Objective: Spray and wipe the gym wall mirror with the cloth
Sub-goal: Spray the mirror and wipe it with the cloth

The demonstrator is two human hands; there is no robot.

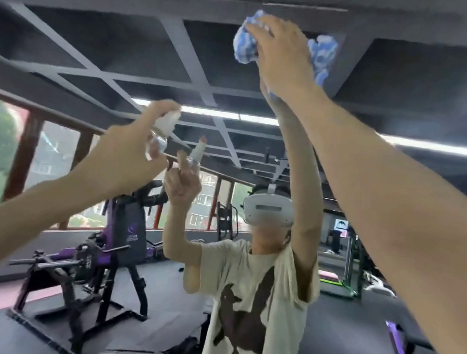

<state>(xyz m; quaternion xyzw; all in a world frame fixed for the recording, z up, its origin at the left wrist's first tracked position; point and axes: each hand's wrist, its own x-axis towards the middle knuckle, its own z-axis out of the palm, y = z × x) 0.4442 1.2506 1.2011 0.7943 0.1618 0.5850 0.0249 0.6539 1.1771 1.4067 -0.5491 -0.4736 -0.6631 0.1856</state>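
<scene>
Head view: flat right hand (283, 59) presses crumpled blue-white cloth (246, 48) on wall mirror (96, 49), one o'clock; left hand (125, 158) grips clear plastic spray bottle (169, 122).

Right hand (281, 56) pressing crumpled blue-and-white cloth (246, 46) on wall mirror (96, 49), upper right, left hand (126, 155) gripping white spray bottle (169, 122), centre left

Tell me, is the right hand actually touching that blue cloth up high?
Touching. The head view shows the right hand laid flat over the bunched blue cloth, pressing it to the mirror; cloth bulges out on both sides of it.
</scene>
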